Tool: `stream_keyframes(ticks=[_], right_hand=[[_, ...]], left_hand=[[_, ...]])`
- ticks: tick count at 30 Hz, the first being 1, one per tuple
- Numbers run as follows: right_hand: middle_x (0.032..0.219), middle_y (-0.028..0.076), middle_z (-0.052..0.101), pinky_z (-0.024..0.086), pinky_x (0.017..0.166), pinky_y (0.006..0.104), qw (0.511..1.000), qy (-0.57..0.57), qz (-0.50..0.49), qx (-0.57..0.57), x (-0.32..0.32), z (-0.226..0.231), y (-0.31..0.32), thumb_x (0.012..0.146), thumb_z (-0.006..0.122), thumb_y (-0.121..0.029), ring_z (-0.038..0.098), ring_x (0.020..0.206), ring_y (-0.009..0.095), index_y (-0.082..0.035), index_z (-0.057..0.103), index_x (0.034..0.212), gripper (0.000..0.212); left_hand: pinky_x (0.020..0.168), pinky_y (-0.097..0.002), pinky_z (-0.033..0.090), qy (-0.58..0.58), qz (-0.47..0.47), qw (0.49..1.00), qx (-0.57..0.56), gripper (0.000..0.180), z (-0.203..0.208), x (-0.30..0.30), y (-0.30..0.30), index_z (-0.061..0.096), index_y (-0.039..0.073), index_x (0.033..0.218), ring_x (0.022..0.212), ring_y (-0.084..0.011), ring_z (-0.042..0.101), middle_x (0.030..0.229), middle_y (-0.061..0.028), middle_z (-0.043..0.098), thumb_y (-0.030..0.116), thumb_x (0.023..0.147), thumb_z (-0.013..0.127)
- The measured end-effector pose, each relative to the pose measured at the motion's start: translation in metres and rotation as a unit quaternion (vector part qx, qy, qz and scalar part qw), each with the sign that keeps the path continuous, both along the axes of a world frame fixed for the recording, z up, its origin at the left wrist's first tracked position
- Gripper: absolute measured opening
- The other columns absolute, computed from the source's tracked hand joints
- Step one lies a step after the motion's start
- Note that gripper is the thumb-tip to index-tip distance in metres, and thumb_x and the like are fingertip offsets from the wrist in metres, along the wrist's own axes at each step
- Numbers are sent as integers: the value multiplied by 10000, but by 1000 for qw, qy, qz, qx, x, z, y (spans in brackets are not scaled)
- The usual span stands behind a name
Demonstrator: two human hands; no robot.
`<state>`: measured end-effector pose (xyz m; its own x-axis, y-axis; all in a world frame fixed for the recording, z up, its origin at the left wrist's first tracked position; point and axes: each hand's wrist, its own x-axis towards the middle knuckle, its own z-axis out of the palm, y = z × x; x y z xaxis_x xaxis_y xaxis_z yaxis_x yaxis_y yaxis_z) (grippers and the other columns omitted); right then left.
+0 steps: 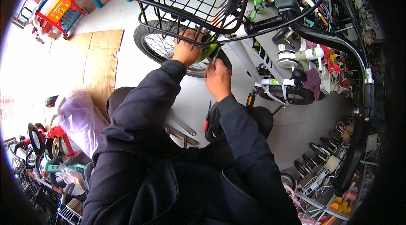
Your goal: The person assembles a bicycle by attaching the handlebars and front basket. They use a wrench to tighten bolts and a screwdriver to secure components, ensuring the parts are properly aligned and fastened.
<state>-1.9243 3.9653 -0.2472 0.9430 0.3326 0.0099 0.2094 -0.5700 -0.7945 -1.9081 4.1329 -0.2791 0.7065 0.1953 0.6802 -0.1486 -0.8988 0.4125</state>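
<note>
A white children's bicycle (pixel 270 66) stands in front of me with its handlebar and black wire basket (pixel 190 0) turned over the front wheel (pixel 158 45). My left hand (pixel 187 49) is closed at the green mudguard (pixel 207 52) beside the tyre; basket wires cross in front of its fingers. Just right of it, my right hand (pixel 218 79) pinches a thin metal tool (pixel 216 55) held upward against the mudguard area. The tool's exact kind is hard to make out, and its tip is partly hidden.
On the floor by my knees lie a red-handled screwdriver (pixel 206 123) and metal bars (pixel 182 123). Flattened cardboard (pixel 99 55) and a translucent plastic bag (pixel 80 117) are at left. A toy shopping cart (pixel 60 10) stands far left; small bikes (pixel 53 168) crowd near left, shelved parts (pixel 325 157) the right.
</note>
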Motion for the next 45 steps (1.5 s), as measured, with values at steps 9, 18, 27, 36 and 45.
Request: stream_keyframes(ticks=[9,18,27,36,45], right_hand=[[629,78,573,518,479,336,958,262,35,109,15,54,-19,973,516,-224,571,520,178,34,559,777,328],[637,90,602,499,456,337,978,192,8,81,8,48,-17,972,511,-211,605,544,185,26,604,886,269],[682,85,641,490,554,332,999,-17,33,30,-12,-4,0,971,537,-111,618,581,179,10,591,1051,155],[699,62,635,492,542,300,993,95,42,52,-3,0,-8,984,510,-127,592,571,151,-2,607,1170,244],[677,66,612,493,491,303,997,52,39,35,-2,6,-4,986,498,-154,580,546,152,13,628,1080,232]], left_hand=[[797,-458,514,-1,1,1000,-4,292,2,1,-2,697,61,1060,932,-328,640,992,-148,673,156,789,640],[840,-457,498,23,19,999,10,364,0,-3,-3,686,74,1130,985,-325,624,1014,-138,668,185,783,663],[834,-465,494,46,19,999,12,378,-3,-2,-4,675,69,1135,974,-337,614,1054,-136,646,187,776,672],[834,-466,504,14,18,1000,17,331,7,-5,-6,657,51,1090,976,-339,630,1016,-163,667,174,783,666],[787,-480,507,8,6,1000,-2,309,11,-3,-4,655,52,1065,916,-350,633,955,-155,667,165,778,659]])
